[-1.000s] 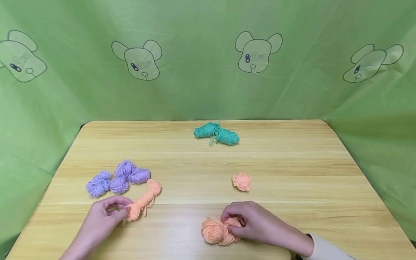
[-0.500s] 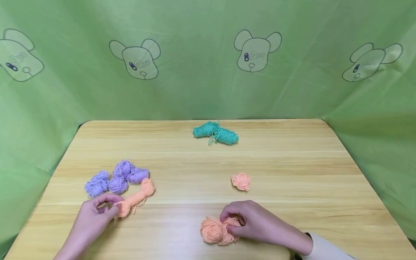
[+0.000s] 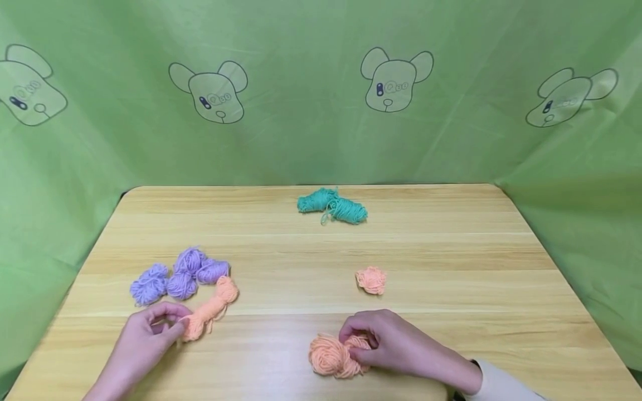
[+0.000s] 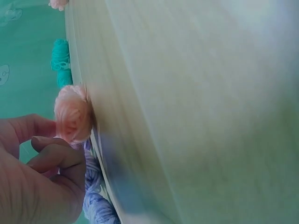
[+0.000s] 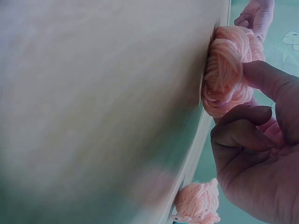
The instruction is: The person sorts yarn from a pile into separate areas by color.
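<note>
Head view shows the person's left hand point(image 3: 150, 341) with thumb and finger pinching the near end of a long peach skein point(image 3: 208, 313). This skein lies slantwise, its far end pointing away from the person, and narrower in its middle than at both ends. The person's right hand point(image 3: 393, 341) is bent over a peach yarn bundle point(image 3: 328, 355), and its thumb and finger grip the right part of it; the left part, rounded, remains uncovered. In the right wrist view the thumb presses on the strands, and the bundle rests on the table point(image 3: 451, 239). A light sleeve point(image 3: 504, 381) covers the right forearm.

Just beyond the long skein there is a group of purple yarn pieces point(image 3: 188, 275), four in number; whether the skein's far end touches the nearest one, one cannot tell. Farther from the right hand lies a small peach yarn piece point(image 3: 371, 280), apart from the others. Near the back edge, two teal skeins point(image 3: 333, 206) touch each other. Behind the table hangs green cloth point(image 3: 301, 145) with outlined animal heads point(image 3: 398, 86).
</note>
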Tool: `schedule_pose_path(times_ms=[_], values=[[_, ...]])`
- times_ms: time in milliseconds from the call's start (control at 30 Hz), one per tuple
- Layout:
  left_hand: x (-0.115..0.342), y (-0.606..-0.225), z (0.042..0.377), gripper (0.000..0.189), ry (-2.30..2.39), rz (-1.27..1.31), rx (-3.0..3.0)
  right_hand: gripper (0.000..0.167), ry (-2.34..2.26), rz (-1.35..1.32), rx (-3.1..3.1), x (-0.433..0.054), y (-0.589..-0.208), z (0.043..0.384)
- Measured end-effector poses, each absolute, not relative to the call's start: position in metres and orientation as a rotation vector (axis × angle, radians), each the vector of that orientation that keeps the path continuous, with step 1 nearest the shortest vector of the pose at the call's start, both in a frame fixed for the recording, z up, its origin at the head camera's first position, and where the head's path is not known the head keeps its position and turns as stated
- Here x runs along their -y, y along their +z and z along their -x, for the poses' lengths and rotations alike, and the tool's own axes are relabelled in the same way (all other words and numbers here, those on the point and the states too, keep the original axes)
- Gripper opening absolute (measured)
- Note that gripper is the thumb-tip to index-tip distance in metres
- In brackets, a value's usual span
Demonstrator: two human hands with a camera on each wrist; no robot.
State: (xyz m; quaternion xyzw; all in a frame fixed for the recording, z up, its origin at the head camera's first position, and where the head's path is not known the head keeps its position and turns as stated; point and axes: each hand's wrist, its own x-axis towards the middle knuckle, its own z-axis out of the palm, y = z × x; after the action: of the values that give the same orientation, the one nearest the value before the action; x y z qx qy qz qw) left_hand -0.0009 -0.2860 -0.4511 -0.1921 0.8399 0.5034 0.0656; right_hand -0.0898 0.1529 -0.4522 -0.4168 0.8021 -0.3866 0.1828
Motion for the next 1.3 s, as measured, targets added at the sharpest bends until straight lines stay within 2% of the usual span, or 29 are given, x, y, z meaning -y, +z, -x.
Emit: schedule_pose_path(times_ms=[733, 1300], values=[[0.248, -0.456, -0.005, 0.015, 1.633, 0.307, -2.35, 0.026, -1.101, 1.169, -2.287, -0.151, -0.452, 0.087], [0.193, -0.459, 0.007, 0.013, 1.682, 0.113, -2.239, 0.028, -1.15, 1.149, -2.255, -0.155, -0.45, 0.087]])
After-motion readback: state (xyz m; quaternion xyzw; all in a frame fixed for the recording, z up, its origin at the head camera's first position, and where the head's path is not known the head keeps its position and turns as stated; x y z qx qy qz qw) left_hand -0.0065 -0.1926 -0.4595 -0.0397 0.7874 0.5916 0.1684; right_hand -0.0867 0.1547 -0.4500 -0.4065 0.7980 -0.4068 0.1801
